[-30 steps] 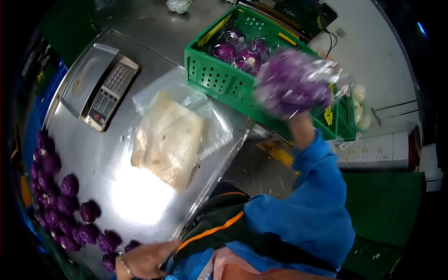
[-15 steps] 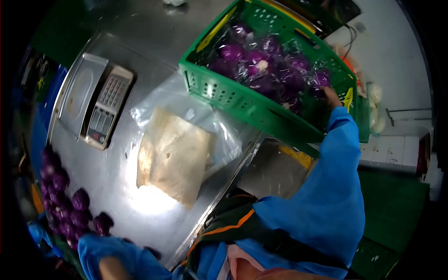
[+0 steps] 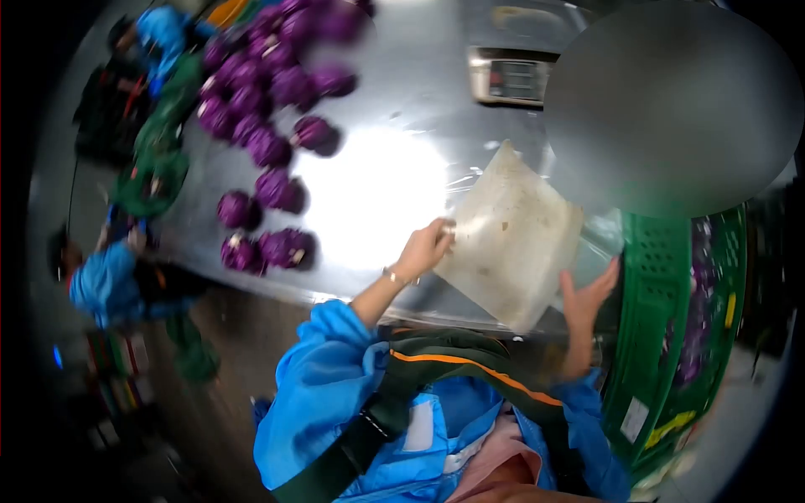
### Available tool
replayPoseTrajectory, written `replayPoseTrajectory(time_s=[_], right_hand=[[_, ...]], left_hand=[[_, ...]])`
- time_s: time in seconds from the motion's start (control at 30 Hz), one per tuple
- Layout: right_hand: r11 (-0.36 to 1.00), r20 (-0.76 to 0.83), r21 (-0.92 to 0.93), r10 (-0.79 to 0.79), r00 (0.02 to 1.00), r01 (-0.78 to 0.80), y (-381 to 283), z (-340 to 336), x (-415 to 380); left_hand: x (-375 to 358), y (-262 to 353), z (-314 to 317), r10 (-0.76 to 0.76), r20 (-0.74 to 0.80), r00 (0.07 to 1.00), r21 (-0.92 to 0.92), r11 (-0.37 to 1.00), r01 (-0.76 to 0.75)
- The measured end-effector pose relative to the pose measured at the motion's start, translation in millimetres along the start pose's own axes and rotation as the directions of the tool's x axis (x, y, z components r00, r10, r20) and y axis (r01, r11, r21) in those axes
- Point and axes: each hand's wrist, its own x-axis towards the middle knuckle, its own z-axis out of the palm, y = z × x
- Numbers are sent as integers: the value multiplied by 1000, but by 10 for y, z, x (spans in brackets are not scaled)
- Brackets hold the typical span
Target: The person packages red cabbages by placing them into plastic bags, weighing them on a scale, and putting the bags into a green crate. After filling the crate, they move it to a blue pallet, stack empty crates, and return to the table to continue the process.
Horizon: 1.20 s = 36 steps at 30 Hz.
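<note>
A worn beige sheet [image 3: 510, 239] lies on the metal table over clear plastic bags [image 3: 599, 235]. At the sheet's left edge is my left hand [image 3: 422, 253], with a bracelet on its wrist and its fingers curled closed. Something pale shows at its fingertips, but I cannot make out what it is. On the other side, my right hand [image 3: 587, 295] is open with thumb and fingers spread, beside the plastic bags and close to the green crate [image 3: 650, 310]. Purple cabbages [image 3: 268, 147] are gathered on the table's left part.
A digital scale [image 3: 513, 77] stands at the table's far side. Wrapped purple cabbages [image 3: 696, 310] sit inside the crate on the right. Two people in blue [image 3: 109, 281] are at the left, near green netting [image 3: 155, 176]. A grey blurred oval covers the upper right.
My right hand has left the cabbages in the crate and come back beside the plastic bags. My left hand has moved up to the beige sheet. The view has turned toward the left.
</note>
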Motion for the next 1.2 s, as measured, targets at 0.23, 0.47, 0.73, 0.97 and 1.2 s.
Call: replayPoseTrajectory(time_s=[0.23,0.47,0.73,0.97,1.2], right_hand=[[937,498,304,-4,867,-170,-594,1152,-137],[885,303,-130,-394,868,447,-1204,1456,-103],[-45,880,342,-335,336,-939,-3078,1747,-310],[-135,710,620,-322,626,-773,-3129,1798,1388],[787,232,579,90,969,-211,-2698,2116,3849]], left_hand=[[-985,-1508,-1870,156,-828,538,304,932,199],[-267,-1941,-3058,110,-667,737,535,759,371],[-637,-688,-2928,508,-432,745,22,832,-554],[-1037,587,-3017,817,-318,481,-264,411,-873],[-972,1086,-2811,859,-373,351,-36,364,-931]])
